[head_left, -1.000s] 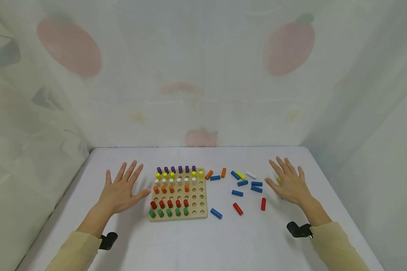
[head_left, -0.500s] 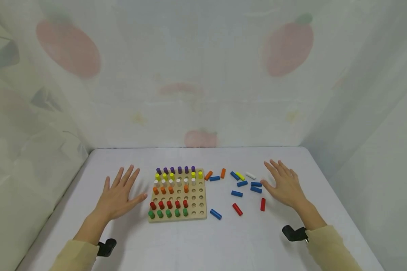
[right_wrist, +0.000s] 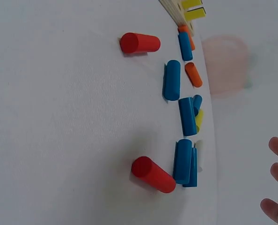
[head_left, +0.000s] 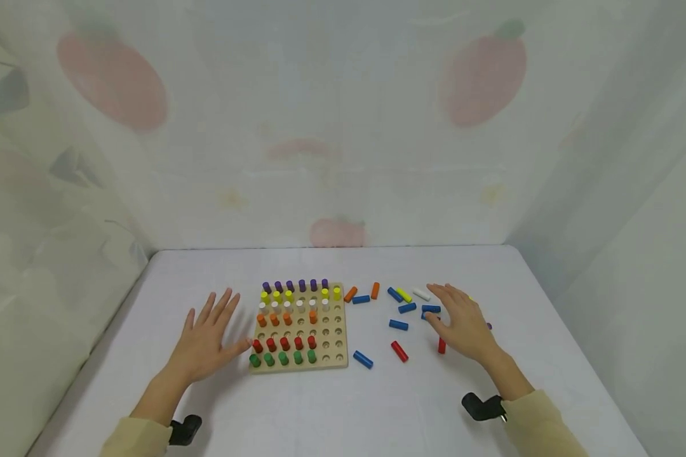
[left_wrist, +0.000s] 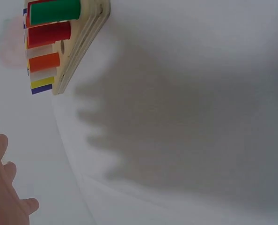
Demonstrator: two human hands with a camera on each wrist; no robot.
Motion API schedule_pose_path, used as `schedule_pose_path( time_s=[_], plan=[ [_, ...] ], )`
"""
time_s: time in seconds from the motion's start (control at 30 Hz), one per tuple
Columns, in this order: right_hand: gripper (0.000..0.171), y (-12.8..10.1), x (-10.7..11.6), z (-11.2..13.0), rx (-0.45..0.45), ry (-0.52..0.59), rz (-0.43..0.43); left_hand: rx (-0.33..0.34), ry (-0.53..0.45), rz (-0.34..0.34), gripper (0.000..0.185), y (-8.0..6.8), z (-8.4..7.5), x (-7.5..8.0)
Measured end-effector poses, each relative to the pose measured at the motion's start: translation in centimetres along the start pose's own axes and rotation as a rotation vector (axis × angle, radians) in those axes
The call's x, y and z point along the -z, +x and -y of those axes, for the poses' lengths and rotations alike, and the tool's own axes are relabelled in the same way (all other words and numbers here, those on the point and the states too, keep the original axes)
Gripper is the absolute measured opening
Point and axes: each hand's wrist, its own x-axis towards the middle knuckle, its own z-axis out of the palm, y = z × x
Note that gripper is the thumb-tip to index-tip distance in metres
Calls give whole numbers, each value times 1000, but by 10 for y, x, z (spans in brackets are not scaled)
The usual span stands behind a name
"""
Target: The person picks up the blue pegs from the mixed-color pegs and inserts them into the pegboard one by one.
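White table [head_left: 297, 412], pale backdrop [head_left: 343, 76], faded red prints [head_left: 486, 82]

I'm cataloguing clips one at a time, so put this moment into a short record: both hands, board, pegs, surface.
Left hand: hovering, fingers spread, thumb near the board's left edge; holds nothing
Right hand: above the loose pegs; nothing seen held
Board: wooden, partly filled, bare holes mainly at right
Standing pegs: purple, yellow, white, orange, red, green
Loose pegs: right of the board, blue most common; some partly hidden by the right hand
Surface: white table
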Motion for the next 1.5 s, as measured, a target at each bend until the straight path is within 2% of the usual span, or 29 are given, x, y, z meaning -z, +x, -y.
schedule_pose_path(
  time_s=[0.4,0.67,0.83,1.03,1.27,1.5],
  plan=[
    [53,-8,-17,20,6,152,12,-2,-10,25,95,-12,-6,-12],
    [49,-10,-36,31,52,196,-11,15,18,69,99,-16,-8,-20],
    [50,-12,-44,41,28,230,-12,8,45,70,101,-17,-10,-24],
    [48,-14,-51,50,16,280,6,4,60,106,102,-20,-11,-28],
    [44,-18,-61,61,-1,264,17,1,52,116,102,-23,-8,-39],
    [39,-23,-73,74,5,231,55,33,19,156,103,-23,-9,-42]
  ],
)
